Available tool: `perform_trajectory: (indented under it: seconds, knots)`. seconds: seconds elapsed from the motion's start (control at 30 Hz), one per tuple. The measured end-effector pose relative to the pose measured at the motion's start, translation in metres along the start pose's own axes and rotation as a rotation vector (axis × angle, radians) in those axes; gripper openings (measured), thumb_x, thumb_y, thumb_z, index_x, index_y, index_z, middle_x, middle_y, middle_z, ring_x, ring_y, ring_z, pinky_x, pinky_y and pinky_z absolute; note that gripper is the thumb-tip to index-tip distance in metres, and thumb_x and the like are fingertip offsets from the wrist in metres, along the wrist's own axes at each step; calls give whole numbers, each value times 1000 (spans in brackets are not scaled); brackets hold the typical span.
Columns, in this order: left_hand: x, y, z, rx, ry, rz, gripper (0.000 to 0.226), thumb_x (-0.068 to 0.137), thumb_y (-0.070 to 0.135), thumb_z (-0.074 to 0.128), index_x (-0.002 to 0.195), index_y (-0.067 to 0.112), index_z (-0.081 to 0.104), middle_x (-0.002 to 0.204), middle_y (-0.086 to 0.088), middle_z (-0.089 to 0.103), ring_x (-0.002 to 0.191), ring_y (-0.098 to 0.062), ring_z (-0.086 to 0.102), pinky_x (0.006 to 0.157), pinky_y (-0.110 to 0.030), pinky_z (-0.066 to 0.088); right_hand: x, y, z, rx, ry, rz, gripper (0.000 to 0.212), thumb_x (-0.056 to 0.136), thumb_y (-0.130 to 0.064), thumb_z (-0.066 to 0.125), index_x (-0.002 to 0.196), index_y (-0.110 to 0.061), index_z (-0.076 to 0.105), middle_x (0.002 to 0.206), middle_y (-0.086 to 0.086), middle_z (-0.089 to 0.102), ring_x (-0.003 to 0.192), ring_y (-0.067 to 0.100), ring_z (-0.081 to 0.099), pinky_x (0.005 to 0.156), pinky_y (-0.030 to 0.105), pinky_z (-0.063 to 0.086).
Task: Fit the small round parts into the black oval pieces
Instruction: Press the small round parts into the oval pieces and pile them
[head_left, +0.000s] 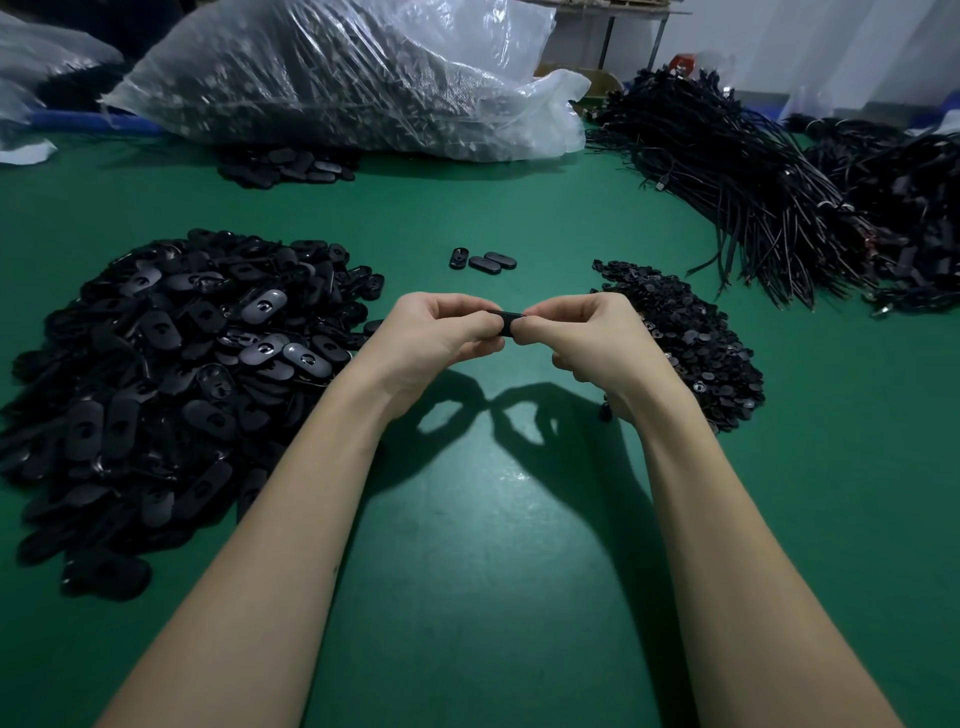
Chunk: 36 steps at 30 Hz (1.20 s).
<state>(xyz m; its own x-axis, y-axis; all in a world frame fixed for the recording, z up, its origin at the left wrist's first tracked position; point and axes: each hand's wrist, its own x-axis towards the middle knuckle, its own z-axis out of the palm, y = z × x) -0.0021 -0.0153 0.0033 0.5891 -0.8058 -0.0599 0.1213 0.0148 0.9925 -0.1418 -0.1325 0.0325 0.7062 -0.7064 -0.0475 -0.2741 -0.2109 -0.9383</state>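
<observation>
Both hands are raised above the green table (467, 519), meeting at the centre of the view. The left hand (441, 332) and the right hand (582, 332) each pinch one end of a single black oval piece (506, 316), held edge-on between thumb and curled fingers. Only a thin strip of the piece shows between the fingertips. Whether a small round part is seated in it cannot be determined.

A large heap of black oval pieces (171, 374) lies on the table to the left of the left forearm. A smaller heap of small round parts (691, 338) lies to the right, just beyond the right hand. Three separate oval pieces (483, 260) sit side by side on the table beyond the hands, apart from both heaps.

At the far edge, a clear plastic bag (337, 78) filled with dark parts rests on the table, with a few more oval pieces (291, 166) spilled at its base. A bundle of black cables (753, 171) occupies the far right corner.
</observation>
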Motion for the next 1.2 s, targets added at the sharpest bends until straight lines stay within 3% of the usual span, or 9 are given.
perform_trajectory:
  seconds: [0.3, 0.57, 0.9, 1.1, 1.2]
  knots:
    - [-1, 0, 0, 28, -18, 10, 5, 86, 6, 75, 88, 11, 76, 93, -8, 78, 91, -21, 76, 88, -26, 57, 5, 7, 0, -18, -3, -49, 8, 83, -24, 83, 79, -21, 77, 59, -19, 68, 49, -11, 56, 47, 4, 37]
    - [-5, 1, 6, 228, 10, 29, 8, 92, 7, 71, 93, 15, 73, 87, -1, 78, 85, -14, 76, 87, -25, 58, 8, 12, 2, -85, 21, -81, 9, 82, -26, 85, 79, -22, 77, 72, -11, 75, 59, -9, 61, 57, 7, 42]
    - [-3, -1, 13, 291, 96, 37, 15, 94, 6, 67, 86, 18, 70, 77, 1, 74, 69, -3, 72, 71, -16, 54, 10, 16, 12, -155, 112, -105, 13, 81, -29, 84, 73, -24, 75, 66, -12, 72, 57, -10, 61, 56, 5, 41]
    - [-4, -4, 3, 151, 14, 0, 7, 92, 5, 70, 98, 8, 73, 92, -6, 77, 85, -15, 75, 82, -21, 58, 9, 20, 6, -38, 0, -69, 9, 83, -27, 85, 86, -21, 79, 73, -12, 75, 58, -10, 61, 58, 7, 43]
    - [-4, -5, -1, 131, -3, -4, 11, 91, 4, 71, 102, 6, 73, 94, -7, 78, 89, -18, 76, 83, -22, 58, 10, 21, 8, -60, 21, -73, 12, 82, -28, 85, 87, -19, 80, 72, -11, 75, 54, -9, 59, 56, 6, 41]
